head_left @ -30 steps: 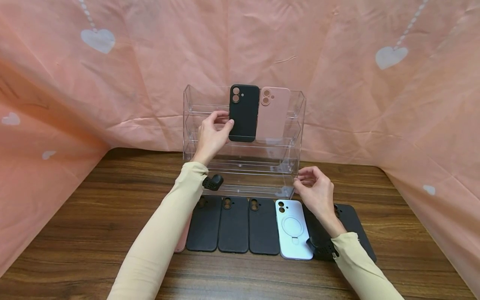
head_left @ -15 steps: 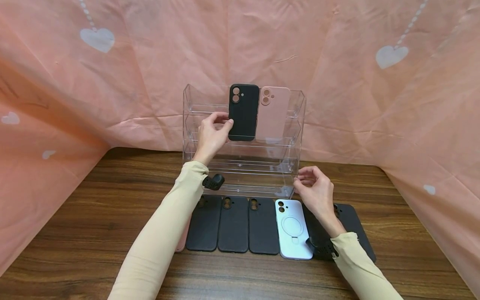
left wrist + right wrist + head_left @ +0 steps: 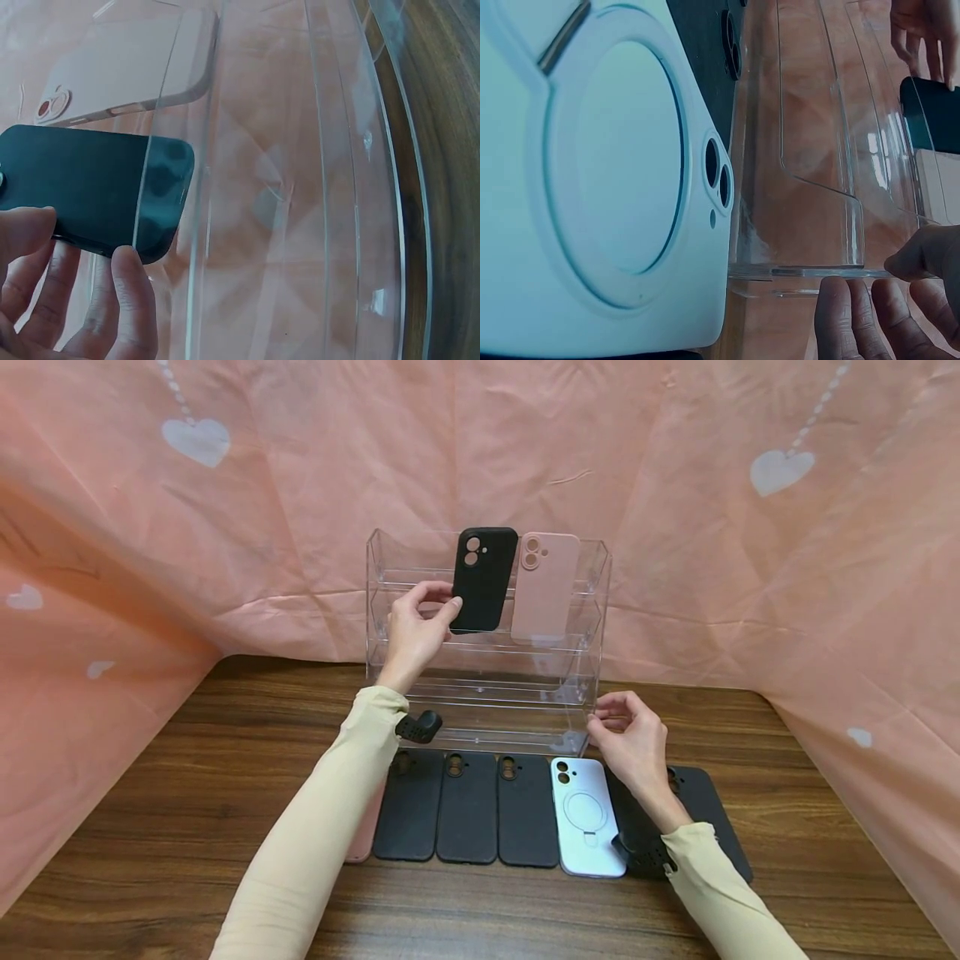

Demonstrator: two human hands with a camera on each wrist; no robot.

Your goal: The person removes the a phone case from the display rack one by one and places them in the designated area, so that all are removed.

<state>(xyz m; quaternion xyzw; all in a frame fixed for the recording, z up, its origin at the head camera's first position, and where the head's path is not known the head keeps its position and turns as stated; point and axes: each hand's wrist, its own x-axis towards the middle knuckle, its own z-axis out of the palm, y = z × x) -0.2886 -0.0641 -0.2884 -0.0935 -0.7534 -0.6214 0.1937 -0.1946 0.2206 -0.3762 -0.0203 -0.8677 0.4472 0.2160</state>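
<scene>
My left hand (image 3: 414, 631) grips a black phone case (image 3: 483, 578) by its left edge, thumb on the back. The case leans, its top tipped to the right, at an upper tier of the clear acrylic rack (image 3: 480, 697). In the left wrist view the case's lower end (image 3: 161, 199) shows through a clear panel. A pink phone case (image 3: 546, 585) stands in the rack just to its right, with a narrow gap between. My right hand (image 3: 633, 743) pinches the rack's right side panel near its front, thumb and fingers on opposite faces.
In front of the rack lies a row of phone cases: several black ones (image 3: 467, 810), a pale blue one with a ring (image 3: 588, 814), and a pink one (image 3: 365, 831) partly under my left sleeve. Pink cloth (image 3: 675, 527) hangs behind and at both sides.
The black case has gone from upright to tilted and shifted slightly up and left, its lower end rising most. My left hand moved with it. My right hand stays put.
</scene>
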